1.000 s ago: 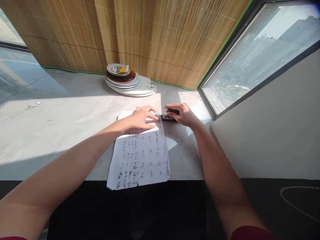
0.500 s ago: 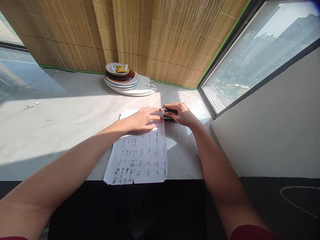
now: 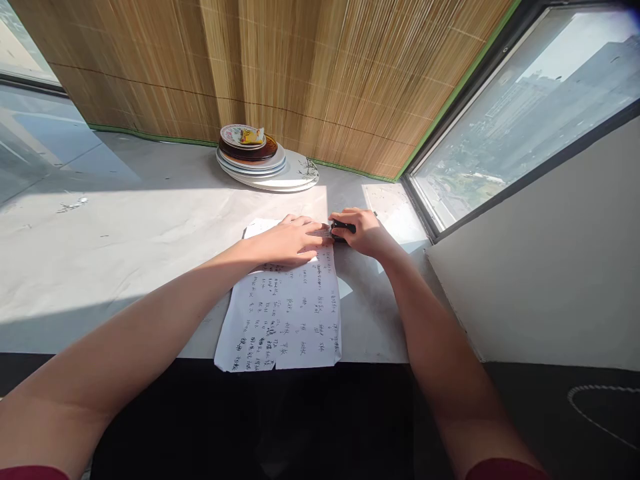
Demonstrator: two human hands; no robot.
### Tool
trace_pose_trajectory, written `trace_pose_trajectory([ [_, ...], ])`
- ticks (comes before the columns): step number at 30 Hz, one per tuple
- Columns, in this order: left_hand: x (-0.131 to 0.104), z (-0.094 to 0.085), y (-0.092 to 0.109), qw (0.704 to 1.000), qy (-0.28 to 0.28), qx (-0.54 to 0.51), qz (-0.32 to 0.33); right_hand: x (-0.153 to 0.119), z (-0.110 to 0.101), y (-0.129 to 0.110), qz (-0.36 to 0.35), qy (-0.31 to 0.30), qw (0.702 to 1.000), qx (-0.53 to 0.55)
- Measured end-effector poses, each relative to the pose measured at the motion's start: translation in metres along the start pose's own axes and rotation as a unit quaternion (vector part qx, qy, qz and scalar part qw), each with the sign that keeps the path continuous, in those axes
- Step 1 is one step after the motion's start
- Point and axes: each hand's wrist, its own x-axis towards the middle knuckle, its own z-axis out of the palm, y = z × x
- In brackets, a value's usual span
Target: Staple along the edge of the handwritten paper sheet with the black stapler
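Black stapler (image 3: 347, 227), one; hands (image 3: 368, 233), two

The white paper (image 3: 285, 307) is covered with writing in black; the stapler (image 3: 345, 228) is coloured black. The counter (image 3: 165, 227) is faintly veined in pale grey. The top plate (image 3: 231, 135) is patterned in pink on white, the bottom plate (image 3: 301, 175) sprigged in black, the packet (image 3: 252, 136) coloured mainly yellow. The blind (image 3: 280, 67) is streaked tan and brown, edged in green.

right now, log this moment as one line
left hand: resting on handwritten paper | right hand: gripping black stapler at the paper's right edge | behind: stacked plates topped with yellow packet
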Motion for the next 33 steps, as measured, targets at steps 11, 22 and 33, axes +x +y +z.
trace_pose_trajectory([
  [11, 0.000, 0.002, -0.001, 1.000, 0.008, -0.006, 0.009, 0.002, 0.001, -0.005, 0.004, -0.011, 0.999, -0.036],
  [22, -0.002, 0.001, 0.000, 1.000, 0.001, 0.016, 0.022, 0.005, 0.010, -0.017, -0.012, -0.038, 0.988, -0.151],
  [33, -0.001, -0.004, -0.002, 1.000, -0.017, 0.008, -0.020, -0.014, -0.025, 0.043, 0.060, -0.004, 0.997, -0.040],
])
